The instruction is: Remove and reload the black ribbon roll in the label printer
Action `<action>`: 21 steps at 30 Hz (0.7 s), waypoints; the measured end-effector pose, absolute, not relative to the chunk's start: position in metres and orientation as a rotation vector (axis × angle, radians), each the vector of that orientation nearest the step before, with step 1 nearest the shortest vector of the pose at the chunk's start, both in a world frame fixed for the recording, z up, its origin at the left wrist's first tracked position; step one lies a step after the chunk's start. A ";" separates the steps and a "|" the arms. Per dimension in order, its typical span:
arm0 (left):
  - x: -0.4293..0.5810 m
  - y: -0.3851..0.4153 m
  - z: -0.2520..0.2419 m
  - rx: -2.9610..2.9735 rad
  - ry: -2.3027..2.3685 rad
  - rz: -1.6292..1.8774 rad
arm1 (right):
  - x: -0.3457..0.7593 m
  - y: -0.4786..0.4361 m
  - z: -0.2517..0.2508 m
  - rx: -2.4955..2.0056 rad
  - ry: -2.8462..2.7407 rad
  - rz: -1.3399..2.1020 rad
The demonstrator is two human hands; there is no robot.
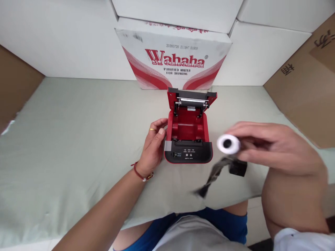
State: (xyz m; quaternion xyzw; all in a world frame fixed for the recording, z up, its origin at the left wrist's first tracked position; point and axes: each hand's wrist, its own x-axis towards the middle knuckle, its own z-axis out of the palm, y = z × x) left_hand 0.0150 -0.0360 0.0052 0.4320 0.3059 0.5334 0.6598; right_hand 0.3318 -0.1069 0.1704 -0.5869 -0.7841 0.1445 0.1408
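Note:
A small red and black printer [188, 152] stands on the cloth-covered table with its lid raised, and its red inner bay shows nothing in it. My left hand [154, 148] rests against the printer's left side, fingers partly behind it and thumb along its edge. To the right of the printer, my right hand [272, 146] holds a white paper roll [228, 144] between thumb and fingers, its dark core facing the camera. Below the roll are a black power adapter [238, 168] and a dark strip [213, 176], blurred; whether the hand touches them is unclear.
Behind the printer a white and red Wahaha box [180, 52] leans against stacked white boxes [78, 38]. Brown cardboard stands at the left [15, 87] and right [306, 83]. The table's front edge lies just above my lap.

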 end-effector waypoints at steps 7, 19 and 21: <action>0.020 -0.040 0.005 0.998 0.697 1.240 | 0.248 -0.050 0.142 -1.687 -2.351 0.471; 0.011 -0.056 0.013 1.728 0.868 1.625 | 0.210 -0.028 0.138 -2.043 -2.420 0.209; 0.009 -0.063 0.017 1.984 0.793 1.658 | 0.211 -0.027 0.134 -2.034 -2.399 0.175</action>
